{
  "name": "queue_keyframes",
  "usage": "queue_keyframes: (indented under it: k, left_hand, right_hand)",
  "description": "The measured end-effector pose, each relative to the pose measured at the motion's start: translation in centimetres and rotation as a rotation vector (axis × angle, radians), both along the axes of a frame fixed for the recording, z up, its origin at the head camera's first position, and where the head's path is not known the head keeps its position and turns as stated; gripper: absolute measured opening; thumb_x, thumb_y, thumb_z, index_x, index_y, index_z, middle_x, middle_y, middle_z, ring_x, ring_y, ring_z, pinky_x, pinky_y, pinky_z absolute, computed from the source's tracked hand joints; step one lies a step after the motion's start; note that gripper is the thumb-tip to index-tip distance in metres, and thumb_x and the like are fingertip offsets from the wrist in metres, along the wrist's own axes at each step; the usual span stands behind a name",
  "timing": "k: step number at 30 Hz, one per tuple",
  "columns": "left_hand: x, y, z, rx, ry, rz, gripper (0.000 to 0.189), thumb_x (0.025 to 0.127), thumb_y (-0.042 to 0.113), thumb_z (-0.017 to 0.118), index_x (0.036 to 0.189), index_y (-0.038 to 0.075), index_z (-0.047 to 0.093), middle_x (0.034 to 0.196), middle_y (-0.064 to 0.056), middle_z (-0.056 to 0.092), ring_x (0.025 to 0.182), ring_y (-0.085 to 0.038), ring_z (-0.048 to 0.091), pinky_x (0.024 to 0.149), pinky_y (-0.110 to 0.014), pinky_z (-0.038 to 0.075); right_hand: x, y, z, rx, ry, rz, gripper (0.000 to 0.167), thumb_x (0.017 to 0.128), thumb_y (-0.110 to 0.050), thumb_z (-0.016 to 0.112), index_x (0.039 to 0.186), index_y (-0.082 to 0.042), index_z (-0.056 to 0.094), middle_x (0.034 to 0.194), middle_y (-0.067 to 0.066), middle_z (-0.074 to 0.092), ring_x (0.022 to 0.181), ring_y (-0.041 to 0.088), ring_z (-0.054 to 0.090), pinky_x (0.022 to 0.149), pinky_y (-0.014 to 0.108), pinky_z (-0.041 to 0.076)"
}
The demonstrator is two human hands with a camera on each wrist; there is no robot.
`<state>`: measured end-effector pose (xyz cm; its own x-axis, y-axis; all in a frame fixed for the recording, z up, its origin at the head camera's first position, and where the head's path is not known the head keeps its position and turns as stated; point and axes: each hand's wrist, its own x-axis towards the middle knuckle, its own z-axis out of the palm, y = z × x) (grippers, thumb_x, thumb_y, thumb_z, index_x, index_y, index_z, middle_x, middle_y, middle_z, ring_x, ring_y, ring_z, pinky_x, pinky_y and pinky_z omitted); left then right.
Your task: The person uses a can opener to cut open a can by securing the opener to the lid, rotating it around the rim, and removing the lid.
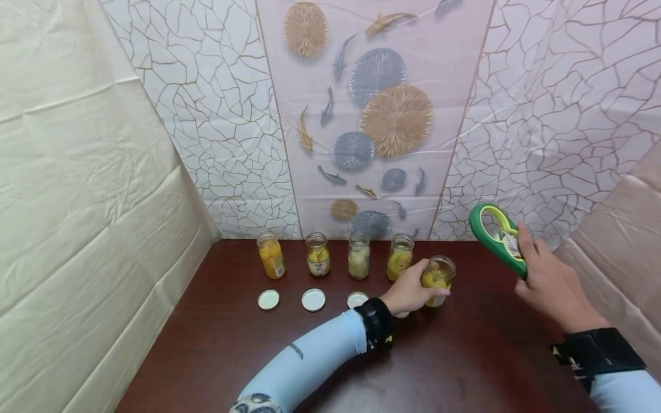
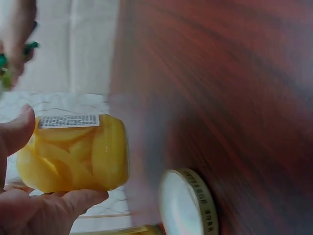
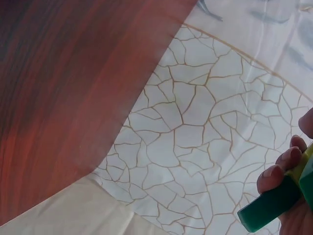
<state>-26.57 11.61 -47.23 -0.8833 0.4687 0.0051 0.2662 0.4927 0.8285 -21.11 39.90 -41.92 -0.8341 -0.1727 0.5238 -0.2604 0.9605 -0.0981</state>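
Note:
My left hand (image 1: pixel 410 289) grips a lidless glass jar (image 1: pixel 439 280) of yellow fruit pieces at the right end of a row. Its thumb and fingers lie around opposite sides in the left wrist view, where the jar (image 2: pixel 73 156) shows a white printed label. A white-faced lid (image 2: pixel 181 203) lies on the table near that jar, mostly hidden by my wrist in the head view. Raised at the right, my right hand (image 1: pixel 555 284) holds a green jar opener (image 1: pixel 511 244) by its handle, ring end up and to the left, apart from the jars.
To the left along the back of the dark red table (image 1: pixel 227 344) stand more lidless jars: orange fruit (image 1: pixel 271 261), yellow fruit (image 1: pixel 318 261), pale fruit (image 1: pixel 358 261) and yellow-green fruit (image 1: pixel 399 264). White lids (image 1: pixel 313 300) lie before them. Patterned cloth (image 1: pixel 248 143) hangs behind.

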Motion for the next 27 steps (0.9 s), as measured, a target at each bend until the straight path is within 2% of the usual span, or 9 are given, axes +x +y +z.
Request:
queue_keyframes:
  k: [3,7,12,16,19,22,27]
  left_hand:
    - [-1.2,0.9,-0.6,-0.038,-0.006,-0.019,0.087,0.096,0.048,0.079,0.167,0.020,0.036,0.172,0.002,0.041,0.158,-0.017,0.043,0.124,-0.034,0.044]
    - [-2.7,1.9,-1.5,-0.063,0.004,-0.020,0.088,0.096,0.049,0.079,0.167,0.020,0.035,0.172,0.001,0.041,0.158,-0.018,0.043,0.124,-0.035,0.044]
    - [-3.9,3.1,-2.2,-0.104,0.036,0.015,0.087,0.096,0.055,0.076,0.166,0.021,0.036,0.163,0.001,0.054,0.148,-0.021,0.055,0.116,-0.036,0.051]
    - [-4.6,3.7,-2.3,-0.161,0.068,0.033,0.084,0.098,0.056,0.073,0.165,0.020,0.038,0.158,0.000,0.059,0.141,-0.021,0.061,0.110,-0.035,0.055]
    - [-5.1,4.0,-2.3,-0.166,0.055,0.060,0.081,0.099,0.055,0.072,0.164,0.022,0.039,0.157,0.001,0.060,0.140,-0.020,0.062,0.110,-0.035,0.054]
    - [-5.4,4.4,-2.6,-0.166,0.047,0.090,0.076,0.099,0.057,0.071,0.161,0.026,0.042,0.150,0.004,0.066,0.134,-0.017,0.065,0.106,-0.032,0.055]
    - [-5.4,4.9,-2.8,-0.161,0.042,0.113,0.071,0.100,0.056,0.070,0.159,0.028,0.044,0.145,0.005,0.068,0.132,-0.014,0.066,0.106,-0.030,0.054]
  right_hand:
    - [0.3,0.0,0.2,-0.002,0.004,-0.004,0.121,0.067,0.005,0.072,0.171,-0.006,0.011,0.114,0.035,0.050,0.073,0.040,0.055,0.050,0.047,0.041]
    - [0.6,-0.1,0.2,-0.001,0.003,-0.002,0.120,0.067,0.003,0.071,0.171,-0.006,0.012,0.114,0.035,0.051,0.073,0.040,0.056,0.050,0.050,0.042]
    - [0.8,-0.2,0.1,-0.004,0.004,-0.006,0.119,0.067,0.003,0.071,0.170,-0.006,0.013,0.111,0.033,0.051,0.072,0.039,0.055,0.050,0.049,0.041]
    - [0.8,-0.3,0.2,-0.011,-0.027,-0.032,0.121,0.070,0.004,0.070,0.172,-0.010,0.007,0.112,0.033,0.050,0.073,0.039,0.055,0.050,0.046,0.041]
    - [0.8,-0.4,0.3,-0.009,-0.053,-0.044,0.122,0.072,0.003,0.070,0.173,-0.012,0.004,0.114,0.034,0.050,0.075,0.039,0.055,0.051,0.046,0.042]
    - [0.8,-0.5,0.3,0.000,-0.059,-0.037,0.122,0.071,0.003,0.071,0.172,-0.010,0.005,0.114,0.034,0.051,0.075,0.039,0.056,0.052,0.049,0.043]
    - [0.8,-0.4,0.0,0.016,-0.052,-0.026,0.122,0.068,0.002,0.072,0.172,-0.008,0.007,0.111,0.032,0.051,0.071,0.036,0.054,0.051,0.047,0.042]
